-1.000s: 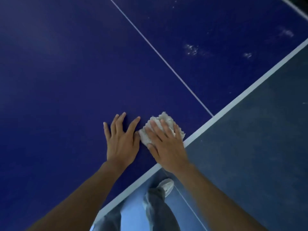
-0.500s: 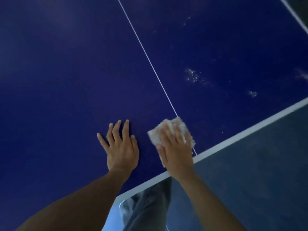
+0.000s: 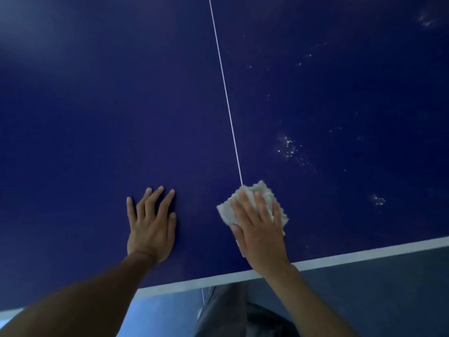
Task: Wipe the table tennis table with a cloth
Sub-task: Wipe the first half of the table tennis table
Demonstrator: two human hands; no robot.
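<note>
Cloth (image 3: 258, 197) sits at the foot of the centre line (image 3: 226, 93), near the table (image 3: 97, 117) edge stripe (image 3: 364, 255), and the right hand (image 3: 261, 232) presses it down with straight fingers. Left hand (image 3: 151, 229) lies flat nearby, fingers spread, holding nothing. Wide blue surface ahead, white specks (image 3: 289, 147) to the right.

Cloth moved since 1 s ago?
Yes. The cloth under the right hand slid right, from left of the centre line onto it.

The dark blue table (image 3: 97, 117) has white speckles (image 3: 289, 148) at right. A crumpled white cloth (image 3: 263, 189) lies near its front edge.
</note>
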